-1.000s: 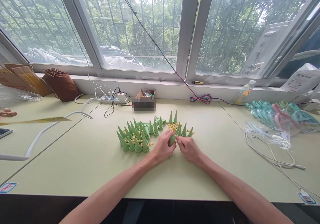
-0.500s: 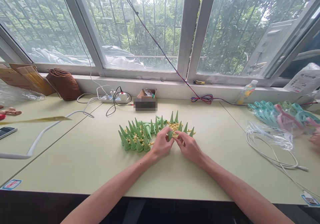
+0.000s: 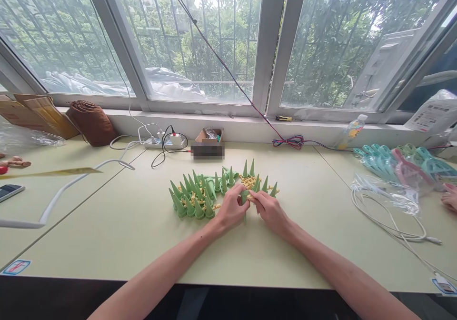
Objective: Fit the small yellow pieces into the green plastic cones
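Observation:
My left hand (image 3: 231, 205) is closed round a green plastic cone (image 3: 244, 195). That cone is turned wide end up, and its narrow tip shows below my fingers. Against its wide end, my right hand (image 3: 268, 208) pinches a small yellow piece (image 3: 250, 196); its exact shape is mostly covered by the fingers. To the left stands a cluster of green cones (image 3: 190, 211), tips up, with yellow pieces among them. Behind my hands lies a pile of small yellow pieces (image 3: 250, 182), with a few more upright cones (image 3: 264, 184) around it.
A small open carton (image 3: 202, 135) and a power strip (image 3: 153, 142) sit by the window ledge. At right are bagged teal and pink plastic items (image 3: 410, 165), a coiled white cable (image 3: 385, 225), a bottle (image 3: 353, 132) and another person's hand (image 3: 449, 200). A phone (image 3: 10, 191) lies far left.
The cone in my left hand has turned, so its tip now shows below the fingers. My right fingers have shifted slightly at its wide end. At the right edge, the other person's hand shows more clearly.

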The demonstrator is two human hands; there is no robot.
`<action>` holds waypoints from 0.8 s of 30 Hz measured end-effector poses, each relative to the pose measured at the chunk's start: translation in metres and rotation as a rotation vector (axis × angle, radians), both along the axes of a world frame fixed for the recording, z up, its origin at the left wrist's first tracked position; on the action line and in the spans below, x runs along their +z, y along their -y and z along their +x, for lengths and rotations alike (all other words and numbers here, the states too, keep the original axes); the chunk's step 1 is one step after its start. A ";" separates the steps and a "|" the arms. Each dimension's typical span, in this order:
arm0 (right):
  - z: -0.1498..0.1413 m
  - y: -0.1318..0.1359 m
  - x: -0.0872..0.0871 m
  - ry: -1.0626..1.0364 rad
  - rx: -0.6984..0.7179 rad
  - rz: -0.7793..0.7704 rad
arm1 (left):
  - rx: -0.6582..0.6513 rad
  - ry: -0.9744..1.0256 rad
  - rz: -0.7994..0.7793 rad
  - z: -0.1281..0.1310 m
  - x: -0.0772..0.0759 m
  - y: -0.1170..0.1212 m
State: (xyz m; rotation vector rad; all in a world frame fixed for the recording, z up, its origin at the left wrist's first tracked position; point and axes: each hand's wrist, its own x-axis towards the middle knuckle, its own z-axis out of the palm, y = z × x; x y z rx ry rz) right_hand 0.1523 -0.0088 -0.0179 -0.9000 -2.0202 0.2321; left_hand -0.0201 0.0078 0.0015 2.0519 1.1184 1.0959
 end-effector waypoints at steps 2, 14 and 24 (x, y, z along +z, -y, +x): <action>0.000 0.000 0.000 -0.022 0.009 -0.033 | -0.012 -0.010 0.004 0.000 -0.001 0.000; 0.003 -0.002 0.000 0.009 -0.038 -0.090 | -0.045 -0.039 0.004 0.002 -0.003 0.005; 0.005 -0.003 0.000 0.042 0.001 -0.055 | -0.010 -0.048 -0.008 0.000 -0.004 0.002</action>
